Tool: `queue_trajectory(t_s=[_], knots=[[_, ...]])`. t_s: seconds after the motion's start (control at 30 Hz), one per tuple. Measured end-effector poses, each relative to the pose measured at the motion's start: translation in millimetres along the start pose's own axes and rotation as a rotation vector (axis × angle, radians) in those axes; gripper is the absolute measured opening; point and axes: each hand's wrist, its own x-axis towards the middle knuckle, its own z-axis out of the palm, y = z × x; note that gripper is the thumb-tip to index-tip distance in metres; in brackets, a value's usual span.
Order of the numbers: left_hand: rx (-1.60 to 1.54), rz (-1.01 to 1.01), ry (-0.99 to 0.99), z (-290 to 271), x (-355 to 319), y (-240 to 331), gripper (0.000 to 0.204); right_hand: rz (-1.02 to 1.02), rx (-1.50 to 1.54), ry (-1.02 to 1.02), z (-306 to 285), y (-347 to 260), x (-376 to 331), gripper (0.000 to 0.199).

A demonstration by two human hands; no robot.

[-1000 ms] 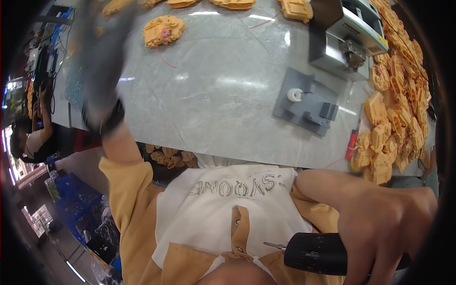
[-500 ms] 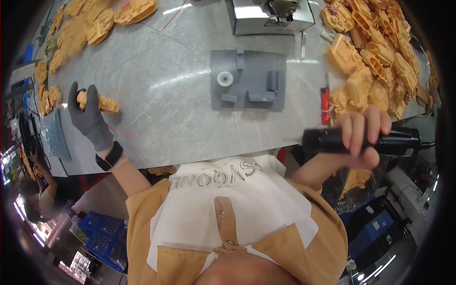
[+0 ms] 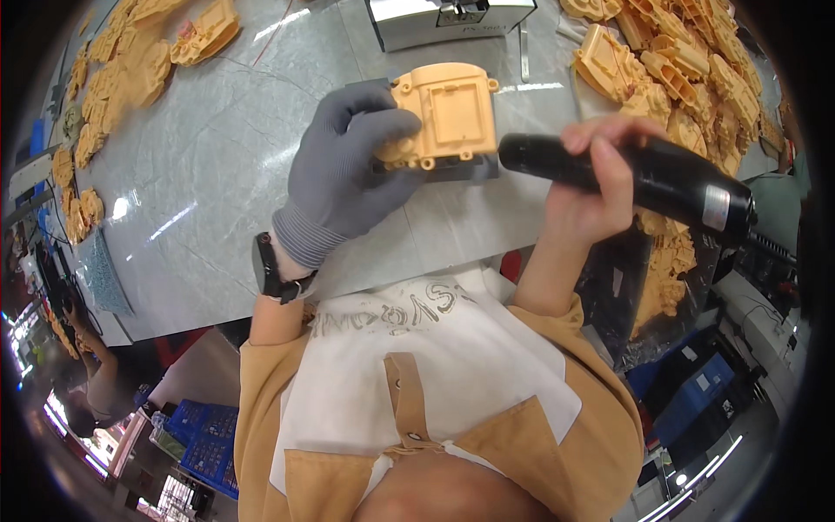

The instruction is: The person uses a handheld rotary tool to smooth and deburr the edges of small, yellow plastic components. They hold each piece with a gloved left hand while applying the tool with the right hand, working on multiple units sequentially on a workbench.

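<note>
So on my feed, the gloved left hand [image 3: 335, 174] has its thumb and fingers closed on the left edge of an orange plastic housing [image 3: 457, 109], a bit above center in the frame. The housing has a raised rectangular outline facing up and small screw lugs around its rim. It's over the dark gray fixture [image 3: 477, 171], but I honestly can't tell whether it's seated or just held above it.

Bare right hand [image 3: 596, 187] is wrapped around a black electric screwdriver [image 3: 683, 187], right of center, cord running off the back. Its nose points left, right up near the housing's right edge. Can't make out the bit, or whether anything's touching.

Around that I've got a big heap of orange housings [image 3: 644, 74] at upper right, another cluster of orange parts [image 3: 130, 65] at upper left, a silver boxy machine [image 3: 448, 26] at top center, and a bluish bag [image 3: 104, 270] by the table's left edge. Blue crates [image 3: 200, 439] sit lower left.
</note>
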Motion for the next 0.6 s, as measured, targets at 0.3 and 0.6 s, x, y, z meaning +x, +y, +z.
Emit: queue_trajectory(t_s=[0.3, 0.6], knots=[[0.231, 0.057, -0.04, -14, 4, 10, 0.046, 0.037, -0.012, 0.032, 18, 9, -6, 0.038], [0.532, 0.083, 0.038, -24, 9, 25, 0.073, 0.055, -0.083, -0.103, 24, 18, -9, 0.034]])
